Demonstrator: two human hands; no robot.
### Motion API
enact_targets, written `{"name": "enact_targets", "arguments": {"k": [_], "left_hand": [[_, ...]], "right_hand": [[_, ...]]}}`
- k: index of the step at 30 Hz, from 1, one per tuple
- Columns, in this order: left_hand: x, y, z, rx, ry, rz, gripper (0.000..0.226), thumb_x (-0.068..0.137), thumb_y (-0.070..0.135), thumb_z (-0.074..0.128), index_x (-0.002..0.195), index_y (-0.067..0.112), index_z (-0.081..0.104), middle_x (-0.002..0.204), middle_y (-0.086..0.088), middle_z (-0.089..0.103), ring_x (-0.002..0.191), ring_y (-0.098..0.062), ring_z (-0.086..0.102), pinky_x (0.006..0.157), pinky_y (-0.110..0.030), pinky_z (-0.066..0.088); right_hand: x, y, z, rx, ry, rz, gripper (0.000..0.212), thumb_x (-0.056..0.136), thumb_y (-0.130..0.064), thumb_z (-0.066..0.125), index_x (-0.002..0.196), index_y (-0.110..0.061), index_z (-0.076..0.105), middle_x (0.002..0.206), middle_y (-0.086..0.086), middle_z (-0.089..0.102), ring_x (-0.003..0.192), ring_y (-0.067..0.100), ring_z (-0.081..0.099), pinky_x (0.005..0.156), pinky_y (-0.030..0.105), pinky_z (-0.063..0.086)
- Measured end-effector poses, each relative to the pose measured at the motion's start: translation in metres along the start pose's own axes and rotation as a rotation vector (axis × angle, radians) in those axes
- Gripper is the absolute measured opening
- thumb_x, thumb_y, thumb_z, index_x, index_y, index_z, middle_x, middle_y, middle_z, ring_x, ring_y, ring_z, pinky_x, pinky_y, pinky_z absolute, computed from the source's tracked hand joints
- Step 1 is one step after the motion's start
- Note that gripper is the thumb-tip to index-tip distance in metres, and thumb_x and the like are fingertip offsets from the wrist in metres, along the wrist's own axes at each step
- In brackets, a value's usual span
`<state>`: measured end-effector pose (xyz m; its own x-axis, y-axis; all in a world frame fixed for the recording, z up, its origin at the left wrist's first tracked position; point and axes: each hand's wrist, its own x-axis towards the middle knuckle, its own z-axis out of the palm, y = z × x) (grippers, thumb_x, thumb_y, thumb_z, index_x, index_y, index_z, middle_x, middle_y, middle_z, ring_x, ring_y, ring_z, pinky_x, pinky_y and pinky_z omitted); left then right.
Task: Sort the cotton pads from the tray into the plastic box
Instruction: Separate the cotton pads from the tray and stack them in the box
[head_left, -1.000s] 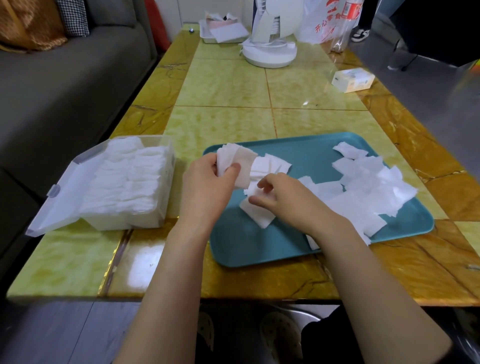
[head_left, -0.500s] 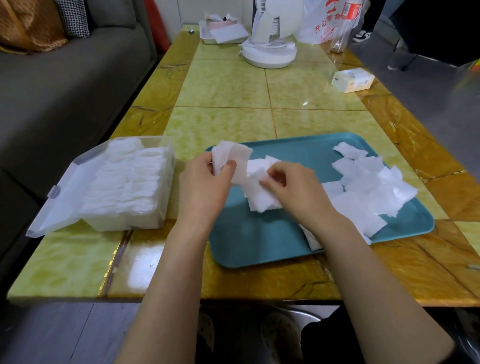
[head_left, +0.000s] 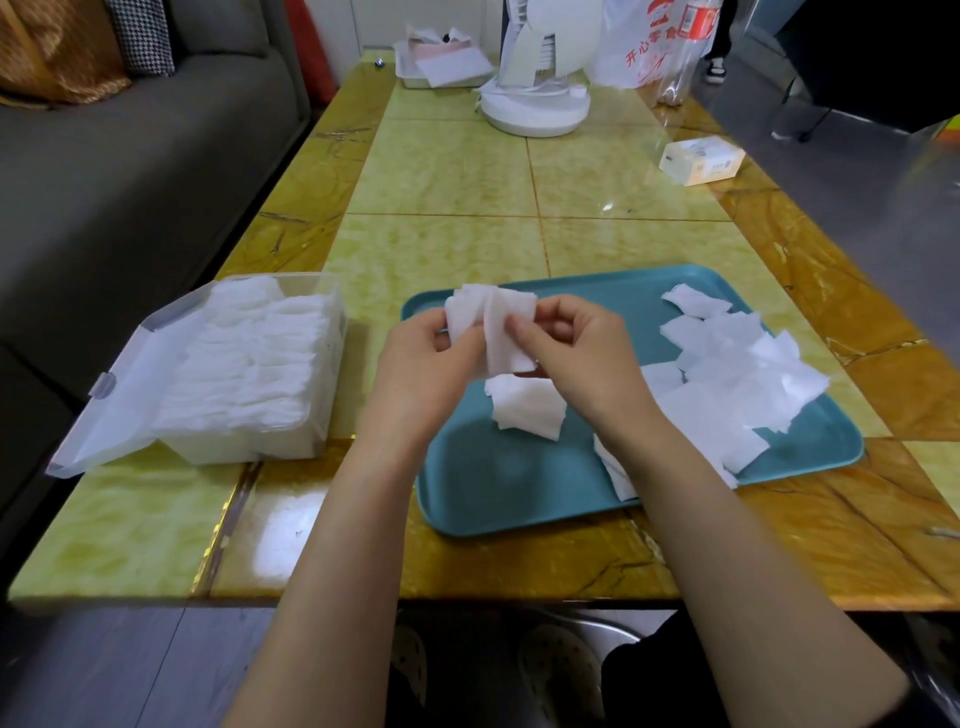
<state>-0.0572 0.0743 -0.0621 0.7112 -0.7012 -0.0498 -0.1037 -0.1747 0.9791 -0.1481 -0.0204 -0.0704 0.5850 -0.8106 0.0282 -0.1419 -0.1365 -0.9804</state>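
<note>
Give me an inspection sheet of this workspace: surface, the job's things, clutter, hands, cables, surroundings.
Surface: glossy yellow-green tiled table with an orange border.
Job's things: teal tray with loose cotton pads, mostly on its right half; plastic box left of the tray, lid open, packed with rows of pads; held pads above the tray's left part.
Clutter: white fan base, small carton, white dish of papers and plastic bag, all at the far end.
Hands: left hand and right hand both pinch the held pads.
Cables: nothing seen.
Surroundings: grey sofa along the left; grey floor on the right.
</note>
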Motion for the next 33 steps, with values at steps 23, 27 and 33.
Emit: {"name": "enact_targets", "arguments": {"k": [23,27,33], "left_hand": [[-0.001,0.000,0.000,0.123,0.061,0.024,0.046,0.073,0.040,0.051,0.090,0.000,0.066,0.092,-0.025,0.068,0.086,-0.038,0.064,0.084,-0.057,0.051],[0.002,-0.001,-0.004,0.132,0.119,0.043,0.039,0.082,0.034,0.056,0.090,-0.002,0.066,0.092,-0.027,0.066,0.074,-0.021,0.056,0.078,-0.053,0.050],[0.007,-0.010,-0.007,0.191,0.154,0.050,0.025,0.093,0.022,0.056,0.093,-0.001,0.066,0.093,-0.023,0.068,0.083,-0.033,0.063,0.074,-0.046,0.049]], "right_hand": [[0.004,0.011,-0.001,-0.258,0.010,-0.035,0.013,0.088,-0.026,0.062,0.078,-0.019,0.059,0.077,-0.003,0.067,0.077,0.018,0.066,0.076,0.030,0.050],[0.007,0.021,-0.010,-0.611,-0.037,-0.105,0.005,0.085,-0.024,0.063,0.090,-0.023,0.061,0.087,-0.012,0.062,0.082,0.012,0.058,0.082,0.035,0.048],[-0.001,0.028,-0.009,-1.004,-0.361,-0.084,0.049,0.072,-0.045,0.072,0.113,-0.026,0.054,0.117,-0.002,0.049,0.111,0.018,0.045,0.081,0.035,0.042]]}}
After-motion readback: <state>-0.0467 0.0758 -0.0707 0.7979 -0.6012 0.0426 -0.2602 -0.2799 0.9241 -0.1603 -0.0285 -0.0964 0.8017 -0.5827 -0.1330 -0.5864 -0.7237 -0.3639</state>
